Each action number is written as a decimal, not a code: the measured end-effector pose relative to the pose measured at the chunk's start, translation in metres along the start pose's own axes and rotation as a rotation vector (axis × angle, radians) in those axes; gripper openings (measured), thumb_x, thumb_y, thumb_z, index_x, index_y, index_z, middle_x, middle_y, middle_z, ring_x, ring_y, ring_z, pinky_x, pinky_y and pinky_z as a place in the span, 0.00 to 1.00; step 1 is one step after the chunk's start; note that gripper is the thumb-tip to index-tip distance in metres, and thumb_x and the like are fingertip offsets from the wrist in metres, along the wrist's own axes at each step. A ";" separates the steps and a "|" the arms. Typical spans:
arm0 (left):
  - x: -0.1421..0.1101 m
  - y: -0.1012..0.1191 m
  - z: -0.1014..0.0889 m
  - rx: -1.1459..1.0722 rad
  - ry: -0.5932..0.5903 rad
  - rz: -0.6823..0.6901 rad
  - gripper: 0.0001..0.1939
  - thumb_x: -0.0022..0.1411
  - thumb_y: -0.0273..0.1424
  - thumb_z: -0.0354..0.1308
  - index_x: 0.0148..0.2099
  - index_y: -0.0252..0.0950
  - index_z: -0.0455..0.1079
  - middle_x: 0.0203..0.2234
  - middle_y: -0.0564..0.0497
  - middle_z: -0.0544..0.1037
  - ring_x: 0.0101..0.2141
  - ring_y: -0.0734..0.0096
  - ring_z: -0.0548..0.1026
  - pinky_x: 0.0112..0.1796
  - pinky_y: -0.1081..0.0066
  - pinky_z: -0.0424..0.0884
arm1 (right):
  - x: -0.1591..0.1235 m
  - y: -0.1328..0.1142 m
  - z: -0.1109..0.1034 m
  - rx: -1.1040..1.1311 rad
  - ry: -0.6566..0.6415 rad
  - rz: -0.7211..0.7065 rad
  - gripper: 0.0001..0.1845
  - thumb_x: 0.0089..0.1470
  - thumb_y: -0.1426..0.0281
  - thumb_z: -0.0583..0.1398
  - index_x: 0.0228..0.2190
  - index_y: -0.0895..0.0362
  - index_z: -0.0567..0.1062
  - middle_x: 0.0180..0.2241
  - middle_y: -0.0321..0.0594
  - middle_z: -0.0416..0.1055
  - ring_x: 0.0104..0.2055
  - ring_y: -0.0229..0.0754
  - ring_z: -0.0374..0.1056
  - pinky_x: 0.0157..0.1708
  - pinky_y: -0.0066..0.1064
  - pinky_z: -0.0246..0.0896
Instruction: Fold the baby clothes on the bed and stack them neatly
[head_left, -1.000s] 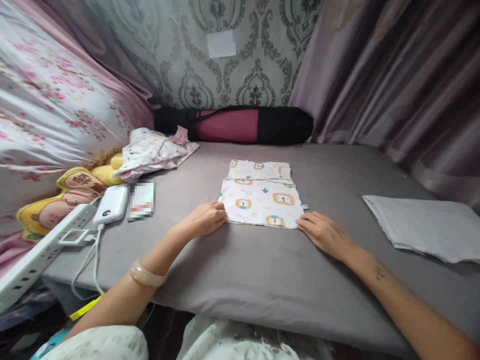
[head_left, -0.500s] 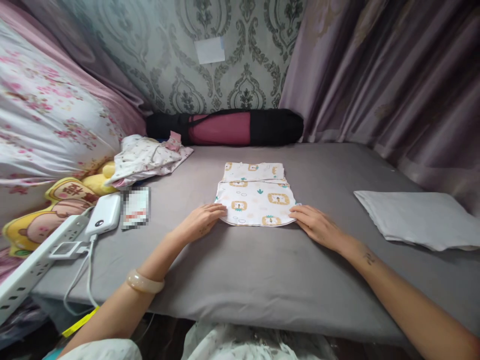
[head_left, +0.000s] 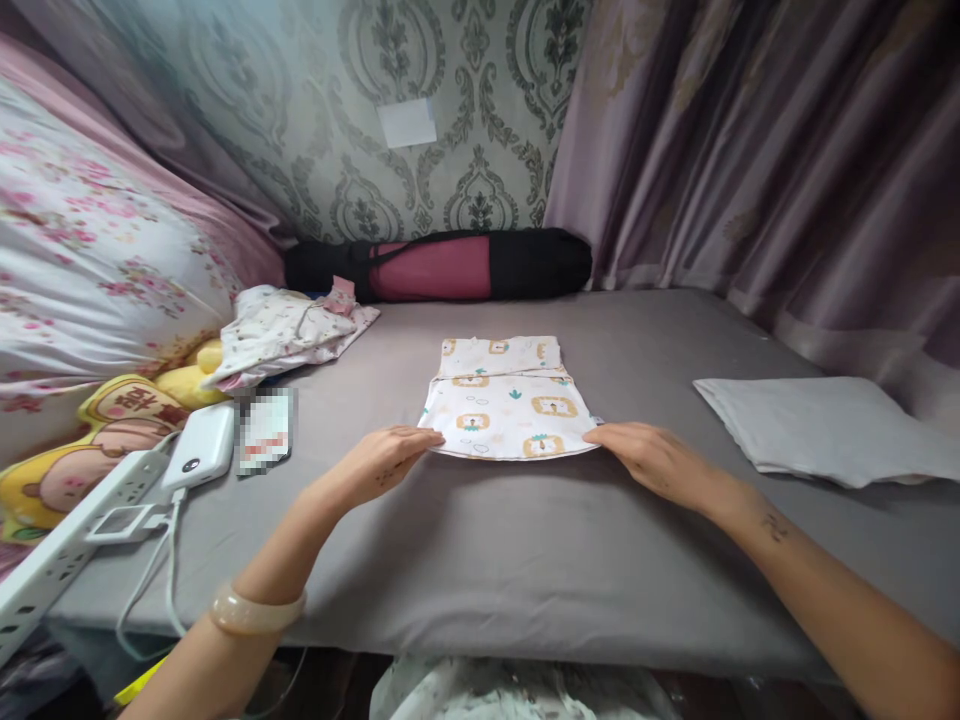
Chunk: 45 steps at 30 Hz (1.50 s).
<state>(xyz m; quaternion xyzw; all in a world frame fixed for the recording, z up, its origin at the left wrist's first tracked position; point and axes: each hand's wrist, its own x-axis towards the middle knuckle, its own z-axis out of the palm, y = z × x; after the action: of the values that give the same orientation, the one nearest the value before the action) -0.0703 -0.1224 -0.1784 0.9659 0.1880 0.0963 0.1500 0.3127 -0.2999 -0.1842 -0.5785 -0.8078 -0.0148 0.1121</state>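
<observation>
A white cloth with tan lion faces and small green leaves (head_left: 510, 415) lies in front of me, its far part folded over in a band. My left hand (head_left: 397, 455) pinches its near left corner, and my right hand (head_left: 637, 455) pinches the near right corner. Between the hands, the near edge is raised a little off the grey sheet (head_left: 517, 560) and stretched straight, with a shadow below it. The far part of the cloth rests on the sheet.
Far back lies a black and maroon bag (head_left: 442, 265). Folded grey fabric (head_left: 825, 425) is at right. At left are a crumpled floral cloth (head_left: 289, 330), a white power bank (head_left: 199, 450), a power strip (head_left: 82, 540), a blurred card (head_left: 264, 430) and a yellow plush (head_left: 67, 470).
Both hands have closed on the near corners of the cloth and lifted its near edge slightly, drawing it a little wider. The camera view has shifted slightly.
</observation>
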 end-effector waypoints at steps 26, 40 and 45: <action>0.131 -0.057 0.030 -0.087 0.487 -0.756 0.13 0.62 0.30 0.50 0.44 0.36 0.75 0.38 0.45 0.80 0.41 0.63 0.76 0.41 0.71 0.68 | 0.123 0.046 0.023 0.015 0.090 0.720 0.19 0.61 0.70 0.50 0.48 0.55 0.76 0.47 0.46 0.76 0.48 0.47 0.71 0.45 0.32 0.61; 0.172 -0.080 0.033 0.008 0.431 -0.854 0.13 0.67 0.32 0.46 0.46 0.37 0.71 0.42 0.42 0.79 0.44 0.60 0.75 0.41 0.68 0.67 | 0.166 0.067 0.043 0.013 0.110 0.826 0.19 0.62 0.72 0.49 0.50 0.59 0.73 0.49 0.53 0.72 0.51 0.50 0.69 0.47 0.36 0.61; 0.178 -0.084 0.035 0.018 0.444 -0.860 0.13 0.68 0.32 0.44 0.47 0.37 0.69 0.43 0.41 0.78 0.44 0.60 0.75 0.40 0.68 0.67 | 0.173 0.067 0.045 0.004 0.097 0.852 0.19 0.63 0.72 0.48 0.51 0.59 0.72 0.49 0.53 0.71 0.51 0.50 0.69 0.46 0.35 0.62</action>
<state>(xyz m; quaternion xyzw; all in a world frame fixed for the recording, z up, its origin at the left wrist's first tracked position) 0.0718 0.0128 -0.2156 0.7579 0.5986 0.2278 0.1241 0.3153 -0.1094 -0.2008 -0.8588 -0.4907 0.0073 0.1470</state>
